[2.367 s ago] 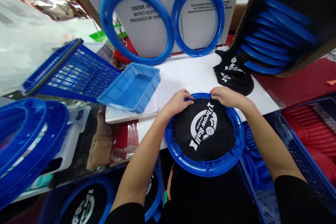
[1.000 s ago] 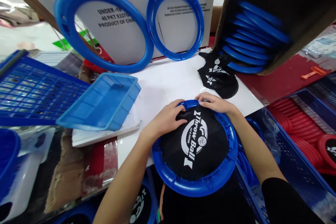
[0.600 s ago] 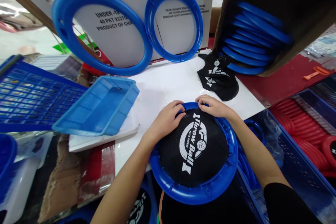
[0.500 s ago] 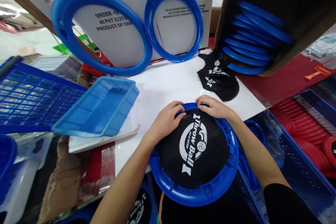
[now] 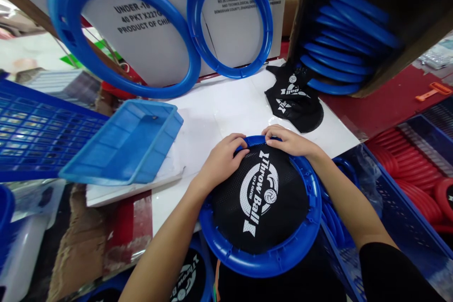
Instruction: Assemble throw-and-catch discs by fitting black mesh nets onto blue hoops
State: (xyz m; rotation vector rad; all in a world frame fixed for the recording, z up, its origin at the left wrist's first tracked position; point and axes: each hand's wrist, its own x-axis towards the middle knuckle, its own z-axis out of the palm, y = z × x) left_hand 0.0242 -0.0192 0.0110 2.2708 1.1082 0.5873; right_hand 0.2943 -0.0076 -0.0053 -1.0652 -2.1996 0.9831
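Note:
In front of me lies a blue plastic ring (image 5: pixel 262 264) with a black mesh disc (image 5: pixel 283 198) stretched inside it, printed "Throw Ball" in white. My left hand (image 5: pixel 226 155) grips the ring's far rim left of its middle, thumb on the mesh and fingers curled over the edge. Just to the right, my right hand (image 5: pixel 288 141) pinches the same rim, fingers bent over it. A short stretch of blue rim shows between the hands. Beyond them, loose black mesh pieces (image 5: pixel 300 108) with white print lie on the white table sheet (image 5: pixel 226 108).
Two blue rings (image 5: pixel 193 42) lean on a white carton (image 5: pixel 233 23). At right, a cardboard box (image 5: pixel 392 71) holds stacked blue rings (image 5: pixel 339 63). A light-blue tray (image 5: pixel 123 146) sits left. A blue crate (image 5: pixel 399 212) and red rings (image 5: pixel 399 160) are at lower right, near an orange tool (image 5: pixel 433 92).
The view has shifted slightly, so the background sits a little higher and further left. Both hands stay on the far rim; the right fingers have shifted slightly.

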